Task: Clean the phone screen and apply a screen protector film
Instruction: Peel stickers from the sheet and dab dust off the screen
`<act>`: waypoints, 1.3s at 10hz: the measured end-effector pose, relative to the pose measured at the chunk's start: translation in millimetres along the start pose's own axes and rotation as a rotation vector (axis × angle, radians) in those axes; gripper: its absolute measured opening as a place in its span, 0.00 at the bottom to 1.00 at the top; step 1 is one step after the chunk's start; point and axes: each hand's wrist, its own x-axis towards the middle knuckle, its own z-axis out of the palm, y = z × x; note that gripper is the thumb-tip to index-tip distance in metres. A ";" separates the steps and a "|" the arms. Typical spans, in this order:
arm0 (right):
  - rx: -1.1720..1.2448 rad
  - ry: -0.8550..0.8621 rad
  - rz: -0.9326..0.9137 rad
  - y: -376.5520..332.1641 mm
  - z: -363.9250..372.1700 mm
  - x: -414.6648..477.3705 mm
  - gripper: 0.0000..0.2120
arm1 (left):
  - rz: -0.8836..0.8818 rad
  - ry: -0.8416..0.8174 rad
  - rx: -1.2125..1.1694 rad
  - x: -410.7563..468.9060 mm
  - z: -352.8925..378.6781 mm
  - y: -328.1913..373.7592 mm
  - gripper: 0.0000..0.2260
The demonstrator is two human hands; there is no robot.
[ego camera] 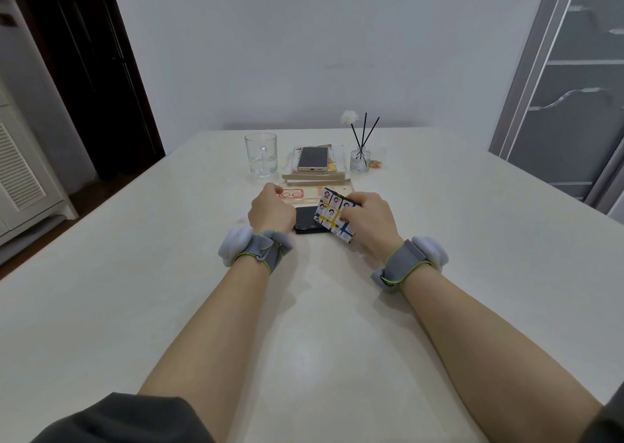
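Right hand [369, 219] holds printed card [332, 212] over right edge of dark phone [305, 220].

Left hand [271, 211] curled, right hand [369, 219] gripping a printed packet [332, 210].

Home: dining table [439, 240], reed diffuser [360, 158], glass mug [261, 154]
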 end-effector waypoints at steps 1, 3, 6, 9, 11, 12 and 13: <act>0.009 -0.030 0.011 0.6 -0.2 -0.1 0.09 | -0.002 0.000 -0.005 0.6 0.1 0.0 0.19; 0.026 -0.001 0.019 0.7 1.7 -0.8 0.09 | 0.000 0.001 -0.009 0.9 1.0 -1.1 0.19; 0.066 0.018 0.027 2.9 -1.6 -2.1 0.07 | -0.005 0.003 -0.015 2.1 1.5 -2.0 0.19; 0.069 0.045 -0.008 6.5 1.6 -0.5 0.07 | -0.007 0.000 -0.018 1.9 1.7 -1.7 0.19; -0.043 0.069 -0.003 4.0 5.2 1.7 0.09 | -0.012 -0.005 -0.022 2.3 0.8 -1.9 0.19; -0.016 -0.017 -0.022 2.5 6.2 0.5 0.07 | -0.015 -0.002 -0.025 1.9 0.9 -1.8 0.19; 0.026 0.020 -0.010 1.9 5.7 1.2 0.07 | -0.014 0.000 -0.027 1.9 -0.1 -1.7 0.19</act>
